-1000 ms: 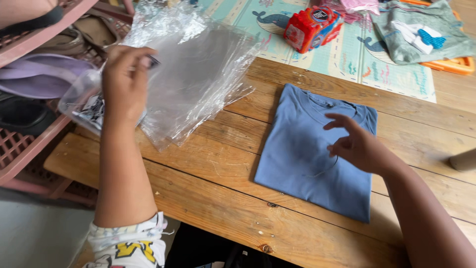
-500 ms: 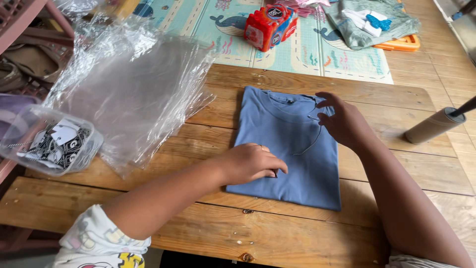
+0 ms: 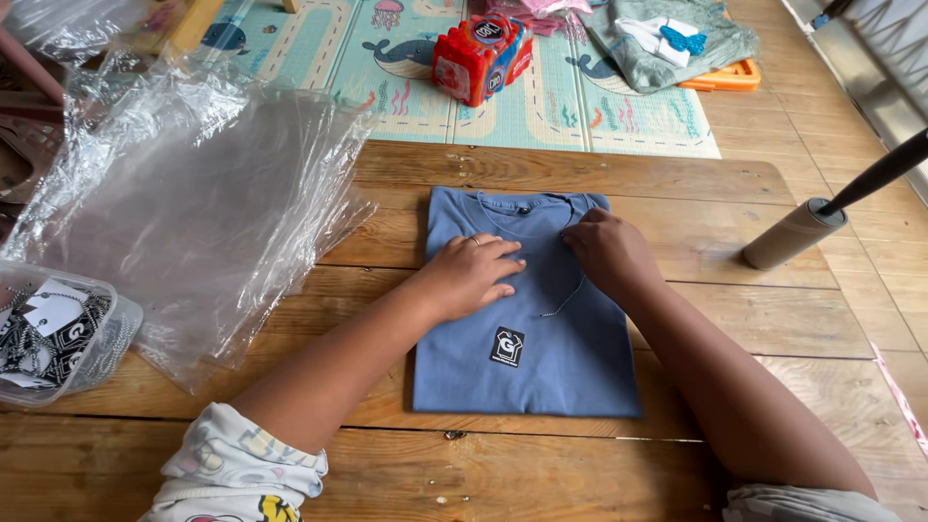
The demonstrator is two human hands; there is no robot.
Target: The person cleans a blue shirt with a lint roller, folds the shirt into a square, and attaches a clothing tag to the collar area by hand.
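At the far left edge of the wooden table [image 3: 677, 184] sat a clear plastic tub [image 3: 58, 333] full of black and white hang tags, with a loose stack of clear plastic bags [image 3: 193, 203] spread beside and behind it. My left hand [image 3: 469, 275] lay palm down and flat on the folded blue t-shirt [image 3: 527, 353], fingers spread and released, a ring on one finger; it pressed the cloth rather than gripping it. The shirt lay in the middle of the table, collar away from me, and a small black hang tag [image 3: 507, 346] rested on its front, below my hands. A thin chain [image 3: 565, 300] ran from under my right hand down toward that tag. My right hand [image 3: 611, 256] rested on the shirt just below the collar, fingers curled down near the chain's upper end; I could not tell whether they pinched it. Further right, well apart from the shirt, a cardboard tube [image 3: 795, 234] lay on the table with a dark rod [image 3: 880, 174] sticking out of it. Beyond the table, on the patterned play mat [image 3: 580, 106], stood a red toy box [image 3: 481, 58] and a heap of grey-green clothes [image 3: 667, 39]
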